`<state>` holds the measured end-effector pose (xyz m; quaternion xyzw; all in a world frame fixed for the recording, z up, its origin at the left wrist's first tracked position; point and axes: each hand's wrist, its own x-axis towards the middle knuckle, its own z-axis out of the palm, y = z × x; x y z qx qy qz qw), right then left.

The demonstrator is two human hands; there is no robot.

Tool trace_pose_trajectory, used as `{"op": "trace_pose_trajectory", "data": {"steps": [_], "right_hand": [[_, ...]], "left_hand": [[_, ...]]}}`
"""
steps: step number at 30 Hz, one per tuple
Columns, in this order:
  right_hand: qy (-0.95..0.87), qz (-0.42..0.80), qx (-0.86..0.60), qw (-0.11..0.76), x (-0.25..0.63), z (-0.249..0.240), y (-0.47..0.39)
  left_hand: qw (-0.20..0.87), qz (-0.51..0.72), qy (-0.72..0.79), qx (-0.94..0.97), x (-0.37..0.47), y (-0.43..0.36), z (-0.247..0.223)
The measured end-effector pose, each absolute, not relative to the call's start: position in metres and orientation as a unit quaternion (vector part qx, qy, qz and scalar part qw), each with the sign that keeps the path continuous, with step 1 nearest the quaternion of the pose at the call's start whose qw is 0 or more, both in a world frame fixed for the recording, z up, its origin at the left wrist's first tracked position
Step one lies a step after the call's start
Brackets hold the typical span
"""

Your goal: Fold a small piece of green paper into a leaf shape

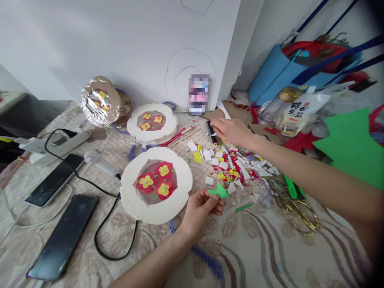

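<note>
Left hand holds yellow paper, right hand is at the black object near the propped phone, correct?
The colour is wrong: the head view shows the left hand holding green paper. The right hand is at the black object near the propped phone.

The bare left hand (pixel 204 206) pinches thumb to fingers at near centre, its forearm rising from the near edge. The bare right hand (pixel 229 130) reaches farther, forearm slanting from the right, fingers bent, apparently closed.
</note>
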<state>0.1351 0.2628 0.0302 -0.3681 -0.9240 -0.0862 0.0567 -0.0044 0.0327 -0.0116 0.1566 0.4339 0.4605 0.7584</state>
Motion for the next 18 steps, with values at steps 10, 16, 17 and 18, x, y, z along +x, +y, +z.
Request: {"op": "trace_pose_trajectory", "data": {"steps": [10, 16, 17, 18], "right_hand": [[-0.913, -0.172, -0.368, 0.033, 0.143, 0.028, 0.288], [-0.914, -0.198, -0.354, 0.015, 0.128, 0.029, 0.309], [-0.914, -0.198, -0.354, 0.011, 0.125, 0.029, 0.313], [-0.914, -0.197, -0.355, 0.008, 0.122, 0.029, 0.316]], "left_hand": [[0.764, 0.461, 0.43, 0.139, -0.004, 0.032, -0.012], [0.765, 0.457, 0.435, 0.13, -0.004, 0.033, -0.012], [0.765, 0.458, 0.434, 0.13, -0.004, 0.033, -0.012], [0.765, 0.458, 0.434, 0.13, -0.004, 0.033, -0.012]]}}
